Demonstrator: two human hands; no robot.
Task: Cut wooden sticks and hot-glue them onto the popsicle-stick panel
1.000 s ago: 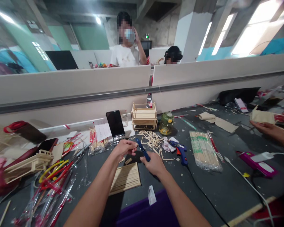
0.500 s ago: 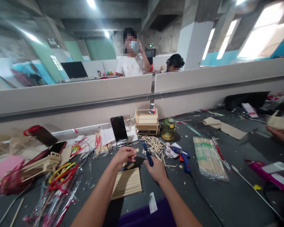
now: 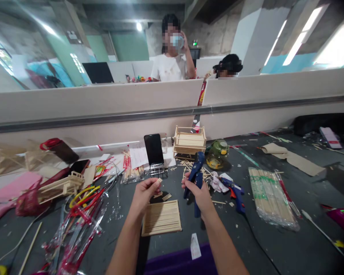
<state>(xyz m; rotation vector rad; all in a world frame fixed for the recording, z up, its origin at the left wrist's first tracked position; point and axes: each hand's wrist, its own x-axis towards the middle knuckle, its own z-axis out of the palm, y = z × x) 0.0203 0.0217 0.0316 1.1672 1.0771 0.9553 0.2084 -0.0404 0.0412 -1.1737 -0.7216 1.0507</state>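
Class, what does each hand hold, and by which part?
Left hand: small wooden piece, by its lower end. Right hand: blue tool, around mid-length.

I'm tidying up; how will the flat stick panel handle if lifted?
The panel is probably light, being made of thin wooden sticks. It looks fairly stiff, with sticks edging it, though those slim pieces might snap if squeezed. Lying flat, it seems unlikely to tip.

There is one cutter (image 3: 198, 178), one glue gun (image 3: 239, 194) and one green bottle (image 3: 217, 153).
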